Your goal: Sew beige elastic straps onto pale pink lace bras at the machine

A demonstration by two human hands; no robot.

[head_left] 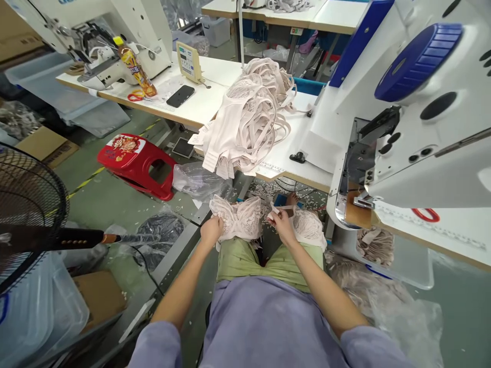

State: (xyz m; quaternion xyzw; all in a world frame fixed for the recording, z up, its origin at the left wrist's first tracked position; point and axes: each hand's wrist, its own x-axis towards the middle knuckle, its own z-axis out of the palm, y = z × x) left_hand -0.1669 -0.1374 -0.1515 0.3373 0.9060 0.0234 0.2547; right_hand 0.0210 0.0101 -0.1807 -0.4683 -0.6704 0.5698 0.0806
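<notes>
Across my left thigh lies a pale beige lace bra (241,219), its cups facing up. My left hand (211,230) grips its outer edge between thumb and fingers. More pale lace bra fabric (308,226) rests on my right thigh; whether it joins the left piece, I cannot tell. Over the gap between my legs, my right hand (282,225) is closed in a pinch on a thin light bra strap. A large heap of matching bras (245,117) is piled on the table edge ahead, straps hanging loose in loops.
A white sewing machine (433,128) stands close on the right, another (115,36) at far left. The table (207,105) carries a phone (180,96), a bottle (134,66) and orange-handled scissors (137,95). A red stool (138,161) and a fan (30,214) are leftward.
</notes>
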